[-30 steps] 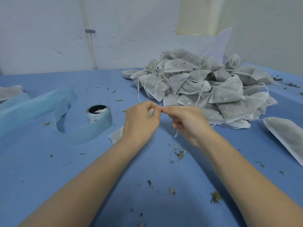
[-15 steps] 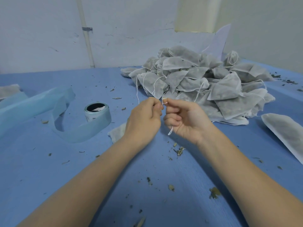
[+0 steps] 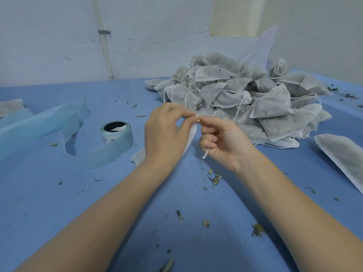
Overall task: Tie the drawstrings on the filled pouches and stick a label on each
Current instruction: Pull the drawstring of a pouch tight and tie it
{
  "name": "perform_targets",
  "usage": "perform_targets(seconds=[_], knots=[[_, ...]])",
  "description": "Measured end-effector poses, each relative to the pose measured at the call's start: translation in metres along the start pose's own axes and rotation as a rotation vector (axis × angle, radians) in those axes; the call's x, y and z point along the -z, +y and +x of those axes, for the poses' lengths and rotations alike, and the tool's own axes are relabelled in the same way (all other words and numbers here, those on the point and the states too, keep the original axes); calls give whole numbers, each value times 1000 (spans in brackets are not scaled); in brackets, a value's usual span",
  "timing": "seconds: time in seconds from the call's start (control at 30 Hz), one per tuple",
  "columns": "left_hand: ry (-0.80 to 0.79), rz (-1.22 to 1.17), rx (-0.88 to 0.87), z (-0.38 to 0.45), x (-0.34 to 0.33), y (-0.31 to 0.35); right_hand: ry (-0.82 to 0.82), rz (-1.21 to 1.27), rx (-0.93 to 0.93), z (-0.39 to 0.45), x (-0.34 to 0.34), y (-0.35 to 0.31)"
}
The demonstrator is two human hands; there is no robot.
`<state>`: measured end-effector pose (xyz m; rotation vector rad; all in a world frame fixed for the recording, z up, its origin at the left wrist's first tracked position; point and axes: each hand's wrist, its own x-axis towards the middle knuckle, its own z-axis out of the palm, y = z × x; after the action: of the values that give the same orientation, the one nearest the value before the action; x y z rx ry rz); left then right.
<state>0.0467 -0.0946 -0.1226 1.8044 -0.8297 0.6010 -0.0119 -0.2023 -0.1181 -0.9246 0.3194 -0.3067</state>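
A person works over a blue counter [image 3: 59,213], both hands raised and meeting at the fingertips above it. The left hand [image 3: 167,134] pinches a white drawstring [image 3: 205,154] between thumb and forefinger, its other fingers curled over a pale pouch [image 3: 191,138] that hangs below it, the pouch's lower corner showing beside the wrist. The right hand [image 3: 222,142] pinches the same string at the meeting point, its lower fingers curled in, a short frayed tail of string dangling beneath its palm. Compared with half a second ago, the hands have shifted little: the pinch has stayed closed and the loose tail hangs from the right hand as before, while a second ago the fists were pressed closer together. Behind the hands, a heap of filled pouches [image 3: 255,99] with trailing strings sits against the far corner; one more pouch [image 3: 341,154] lies apart at the right edge. To the left stands a label roll [image 3: 115,132], its light blue backing strip [image 3: 39,126] uncoiled across the counter. Small dark print runs along the roll's side, too small to read. Dried leaf crumbs [image 3: 216,178] scatter the surface
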Motion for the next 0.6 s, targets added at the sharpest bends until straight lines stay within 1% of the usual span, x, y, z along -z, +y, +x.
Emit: perform_targets(seconds=[0.13, 0.17, 0.2, 0.23, 0.3, 0.37, 0.43, 0.5, 0.53, 0.6], knots=[[98, 274, -223, -2, 2, -1, 119, -419, 265, -1, 3, 3], [114, 302, -261, -3, 2, -2, 130, -507, 311, -1, 4, 3], [97, 308, -247, -4, 1, -2, 135, -557, 343, -2, 4, 3], [46, 298, -170, -4, 1, -1, 136, -573, 369, -2, 4, 2], [-67, 224, 53, -3, 2, 1, 110, -555, 399, -3, 4, 3], [-92, 123, 189, 0, 0, 3, 95, -587, 411, -3, 2, 5], [-107, 66, 257, 2, 0, 7, 53, -548, 419, -3, -3, 9], [-136, 53, 300, 4, -1, 12, 18, -432, 402, -2, -7, 12], [-144, 40, 317, 5, 0, 14, 37, -404, 398, -1, -9, 12], [-139, -5, 348, 8, 0, 15, 98, -430, 411, 0, -9, 11]])
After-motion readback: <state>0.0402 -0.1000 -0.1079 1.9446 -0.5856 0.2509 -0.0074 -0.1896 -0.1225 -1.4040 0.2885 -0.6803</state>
